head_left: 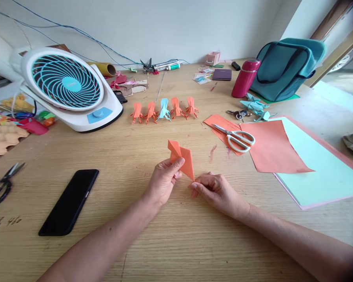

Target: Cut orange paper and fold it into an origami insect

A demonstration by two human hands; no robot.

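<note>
A wooden table (176,243) carries a white fan (69,88) at the far left, a black phone (69,201) lying flat at the near left, and black scissors (1,186) at the left edge. Beyond the hands stands a row of folded figures (164,109), four orange and one pale blue. To the right lie white scissors (237,138) on orange sheets (270,150), which overlap a pale green sheet (320,172). Farther back are a red flask (245,77) and a teal bag (285,66), with a few pale blue folded pieces (255,107) just in front of them. Nothing lies between the hands and the row.

The folded orange paper (182,158) is held up just above the table, mid-frame. The left hand (161,184) pinches its lower left part between thumb and fingers. The right hand (216,192), fingers curled, touches the paper's lower tip with its fingertips (194,187); whether it grips the tip I cannot tell.
</note>
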